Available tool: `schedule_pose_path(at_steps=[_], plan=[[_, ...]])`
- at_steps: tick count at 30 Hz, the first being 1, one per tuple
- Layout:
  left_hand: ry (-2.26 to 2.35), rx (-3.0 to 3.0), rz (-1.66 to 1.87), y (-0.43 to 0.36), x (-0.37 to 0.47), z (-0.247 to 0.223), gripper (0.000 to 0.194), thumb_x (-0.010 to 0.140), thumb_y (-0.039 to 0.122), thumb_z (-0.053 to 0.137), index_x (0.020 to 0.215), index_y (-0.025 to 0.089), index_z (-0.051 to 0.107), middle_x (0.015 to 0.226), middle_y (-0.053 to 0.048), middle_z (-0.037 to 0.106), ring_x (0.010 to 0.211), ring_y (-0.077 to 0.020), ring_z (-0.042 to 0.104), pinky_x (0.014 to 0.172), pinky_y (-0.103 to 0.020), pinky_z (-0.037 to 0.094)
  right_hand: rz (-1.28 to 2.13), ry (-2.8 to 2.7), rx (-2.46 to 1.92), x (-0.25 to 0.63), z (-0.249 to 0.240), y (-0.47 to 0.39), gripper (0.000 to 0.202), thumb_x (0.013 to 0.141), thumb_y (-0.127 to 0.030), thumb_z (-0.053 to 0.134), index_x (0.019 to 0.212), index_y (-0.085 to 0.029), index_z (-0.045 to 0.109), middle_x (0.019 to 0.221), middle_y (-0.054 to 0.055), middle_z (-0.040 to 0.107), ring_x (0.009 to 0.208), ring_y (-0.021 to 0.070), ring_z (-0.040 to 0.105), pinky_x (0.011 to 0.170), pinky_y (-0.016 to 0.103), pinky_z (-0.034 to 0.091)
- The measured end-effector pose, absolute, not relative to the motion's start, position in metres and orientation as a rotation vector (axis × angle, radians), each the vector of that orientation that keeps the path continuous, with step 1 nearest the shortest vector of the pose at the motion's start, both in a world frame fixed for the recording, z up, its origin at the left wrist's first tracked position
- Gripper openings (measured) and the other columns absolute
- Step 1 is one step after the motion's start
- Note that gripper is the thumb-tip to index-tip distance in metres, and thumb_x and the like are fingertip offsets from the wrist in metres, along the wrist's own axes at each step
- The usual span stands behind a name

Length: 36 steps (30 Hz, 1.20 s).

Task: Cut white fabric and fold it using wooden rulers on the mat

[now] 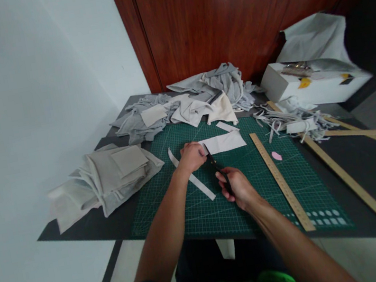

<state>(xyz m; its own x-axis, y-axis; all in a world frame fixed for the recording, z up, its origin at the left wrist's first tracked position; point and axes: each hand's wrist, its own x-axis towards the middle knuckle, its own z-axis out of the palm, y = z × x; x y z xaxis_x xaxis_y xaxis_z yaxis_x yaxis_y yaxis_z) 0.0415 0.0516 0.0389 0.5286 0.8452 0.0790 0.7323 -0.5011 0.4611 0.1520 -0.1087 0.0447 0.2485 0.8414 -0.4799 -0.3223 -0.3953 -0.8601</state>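
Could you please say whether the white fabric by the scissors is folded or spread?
Spread, where visible: the white fabric lies flat on the green cutting mat.

From here I can't see the left end of the flat white rectangular cloth (226,142) behind the left hand (193,157); the right hand (236,185) hides part of the black-handled scissors (220,169); the long pale wooden strip (363,196) leaves my view lower right.

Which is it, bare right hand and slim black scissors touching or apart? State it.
Touching: the head view shows the right hand gripping the black scissors by their handle.
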Motion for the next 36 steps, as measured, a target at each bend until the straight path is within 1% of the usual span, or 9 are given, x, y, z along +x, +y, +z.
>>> schedule_pose_path(at_steps=[5, 12, 16, 22, 28, 32, 36], plan=[[1.311, 2.401, 0.414, 0.051, 0.042, 0.039, 0.008, 0.075, 0.017, 0.077, 0.077, 0.025, 0.076, 0.123, -0.002, 0.076, 0.124, -0.0304, 0.064, 0.105, -0.044, 0.049, 1.387, -0.519, -1.452, 0.154, 0.045, -0.103, 0.026, 0.073, -0.04, 0.068, 0.081, -0.024, 0.05, 0.055, -0.007, 0.049, 0.034, 0.009, 0.041, 0.03, 0.02, 0.016], [1.309, 2.389, 0.41, 0.051, 0.042, 0.04, 0.008, 0.076, 0.017, 0.076, 0.078, 0.024, 0.076, 0.125, -0.003, 0.076, 0.125, -0.0311, 0.063, 0.105, -0.044, 0.049, 1.364, -0.524, -1.484, 0.153, 0.047, -0.1, 0.022, 0.071, -0.036, 0.066, 0.079, -0.024, 0.049, 0.055, -0.007, 0.048, 0.033, 0.0095, 0.04, 0.029, 0.021, 0.016], [1.309, 2.394, 0.414, 0.051, 0.042, 0.039, 0.008, 0.076, 0.017, 0.076, 0.078, 0.025, 0.077, 0.126, -0.003, 0.075, 0.126, -0.0307, 0.063, 0.106, -0.044, 0.049, 1.387, -0.524, -1.468, 0.155, 0.047, -0.095, 0.022, 0.074, -0.037, 0.066, 0.078, -0.024, 0.049, 0.054, -0.007, 0.048, 0.033, 0.0093, 0.041, 0.03, 0.021, 0.017], [1.308, 2.396, 0.414, 0.052, 0.042, 0.038, 0.008, 0.076, 0.017, 0.076, 0.077, 0.024, 0.078, 0.124, -0.003, 0.076, 0.124, -0.0313, 0.064, 0.106, -0.045, 0.05, 1.375, -0.541, -1.48, 0.155, 0.046, -0.091, 0.016, 0.075, -0.031, 0.064, 0.078, -0.024, 0.05, 0.053, -0.007, 0.047, 0.033, 0.0096, 0.041, 0.029, 0.021, 0.018], [1.31, 2.406, 0.409, 0.054, 0.042, 0.035, 0.007, 0.077, 0.016, 0.077, 0.079, 0.023, 0.077, 0.127, -0.004, 0.076, 0.125, -0.0318, 0.064, 0.105, -0.045, 0.05, 1.39, -0.55, -1.458, 0.156, 0.046, -0.088, 0.018, 0.077, -0.034, 0.064, 0.076, -0.024, 0.049, 0.053, -0.006, 0.048, 0.034, 0.0094, 0.041, 0.029, 0.021, 0.019], [1.309, 2.41, 0.423, 0.054, 0.043, 0.032, 0.008, 0.077, 0.016, 0.077, 0.078, 0.024, 0.077, 0.123, -0.003, 0.077, 0.123, -0.0304, 0.065, 0.104, -0.043, 0.05, 1.379, -0.555, -1.475, 0.156, 0.048, -0.082, 0.017, 0.075, -0.03, 0.064, 0.075, -0.024, 0.049, 0.053, -0.007, 0.047, 0.033, 0.0089, 0.04, 0.03, 0.021, 0.019], [1.31, 2.422, 0.427, 0.053, 0.043, 0.033, 0.007, 0.079, 0.018, 0.077, 0.075, 0.024, 0.075, 0.121, -0.004, 0.077, 0.121, -0.0311, 0.065, 0.103, -0.044, 0.051, 1.358, -0.553, -1.493, 0.155, 0.047, -0.08, 0.015, 0.073, -0.027, 0.063, 0.074, -0.024, 0.049, 0.052, -0.007, 0.046, 0.033, 0.0093, 0.041, 0.029, 0.022, 0.019]])
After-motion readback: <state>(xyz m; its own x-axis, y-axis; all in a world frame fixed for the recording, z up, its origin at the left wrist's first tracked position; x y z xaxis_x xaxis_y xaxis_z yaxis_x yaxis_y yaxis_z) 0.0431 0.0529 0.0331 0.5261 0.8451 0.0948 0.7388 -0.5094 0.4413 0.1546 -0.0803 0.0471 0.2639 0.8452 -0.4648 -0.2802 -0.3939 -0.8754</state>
